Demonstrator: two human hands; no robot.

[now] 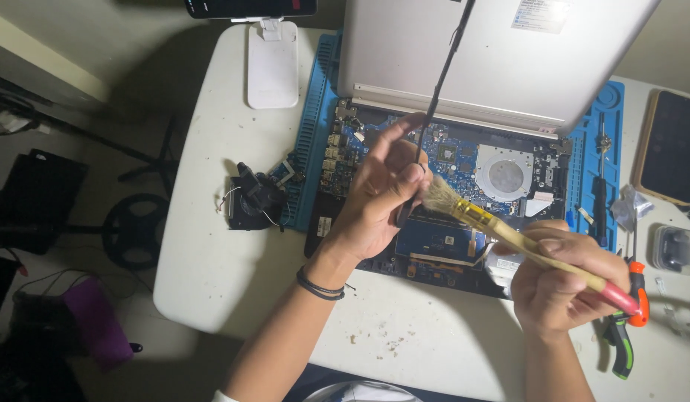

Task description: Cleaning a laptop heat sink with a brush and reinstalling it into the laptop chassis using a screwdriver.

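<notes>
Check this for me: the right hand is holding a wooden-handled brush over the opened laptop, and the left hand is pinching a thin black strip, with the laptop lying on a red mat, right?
Not quite: the head view shows the mat is blue, not red. The rest holds: the right hand holds the wooden-handled brush over the opened laptop, and the left hand pinches the thin black strip.

- Paintbrush (pixel 509 238): pale wooden handle, glossy gold metal ferrule, soft light bristles.
- Laptop lid (pixel 501 52): smooth matt silver metal.
- Circuit board (pixel 457 152): blue, slightly glossy.
- Mat (pixel 315 112): blue ribbed rubbery plastic.
- Table (pixel 211 246): white matt plastic, speckled with crumbs.
</notes>
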